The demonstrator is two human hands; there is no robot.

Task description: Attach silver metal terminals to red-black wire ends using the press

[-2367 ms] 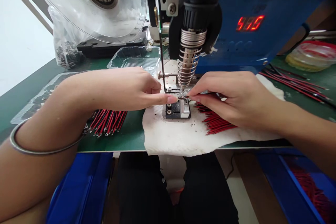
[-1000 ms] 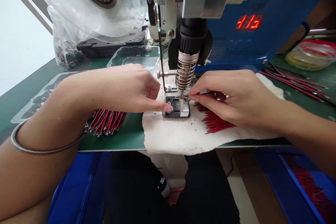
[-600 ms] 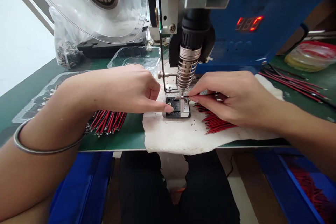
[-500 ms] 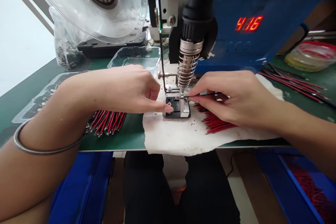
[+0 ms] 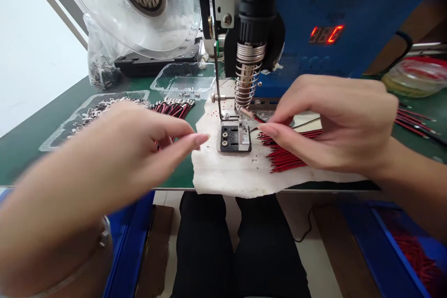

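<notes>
My right hand [image 5: 331,121] pinches a thin wire [image 5: 307,123] between thumb and forefinger, just right of the small metal fixture [image 5: 233,137]. The wire's end points toward the tip of the spring-wrapped soldering iron [image 5: 247,79] above the fixture. My left hand [image 5: 139,149] hovers left of the fixture, blurred, with the forefinger and thumb stretched out and apart; nothing shows between them. A heap of red wires [image 5: 286,158] lies on the white cloth [image 5: 226,172] beneath my right hand.
Red wires with metal ends [image 5: 174,108] and a clear tray of small metal parts [image 5: 87,114] lie at the left. Behind stand an empty clear tray [image 5: 185,86], a clear reel [image 5: 150,0] and the blue machine with red digits [image 5: 326,35]. Blue bins [image 5: 394,247] sit below the table edge.
My left hand has drawn back from the fixture toward me and to the left, uncovering the wires behind it. My right hand has lifted slightly, still pinching the wire. The iron has risen.
</notes>
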